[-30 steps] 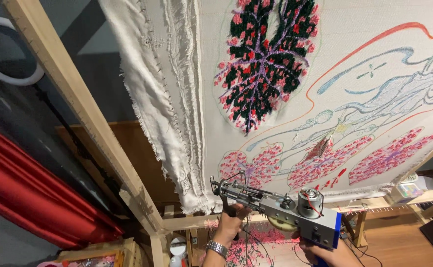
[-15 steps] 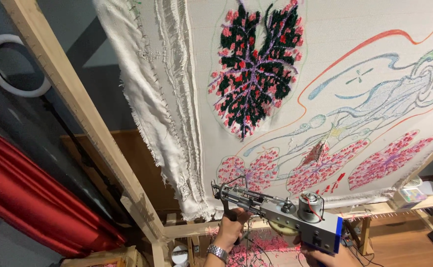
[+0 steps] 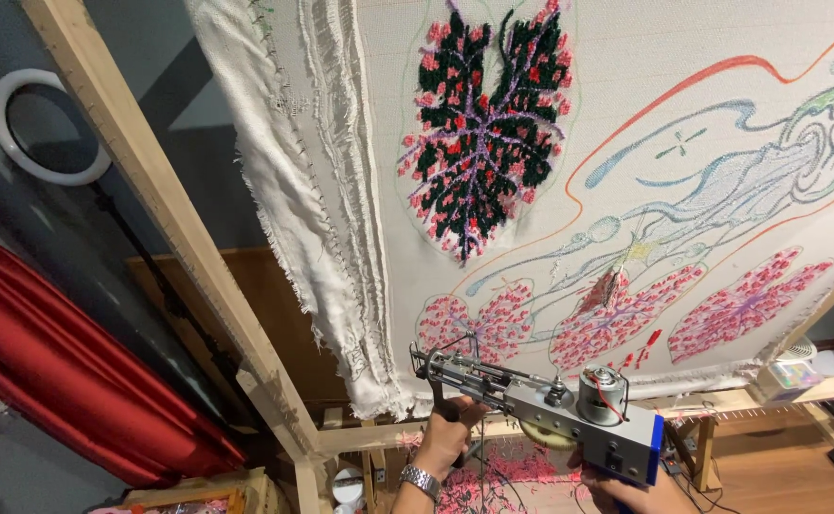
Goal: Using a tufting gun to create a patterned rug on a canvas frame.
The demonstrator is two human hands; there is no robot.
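Both hands hold a grey metal tufting gun (image 3: 540,409) low in the view, its needle end pointing left, just below the lower edge of the stretched white cloth (image 3: 626,114). The left hand (image 3: 450,433), with a metal watch (image 3: 421,482) on the wrist, is clenched around the front handle, and the right hand (image 3: 626,490) grips the rear handle under the blue back part, half cut by the picture edge. The cloth hangs on a wooden frame (image 3: 169,219) and carries a black and pink tufted leaf (image 3: 483,143), with pink patches (image 3: 617,309) just above the gun; a red curtain (image 3: 65,381) and a white ring light (image 3: 46,128) are at the far left.
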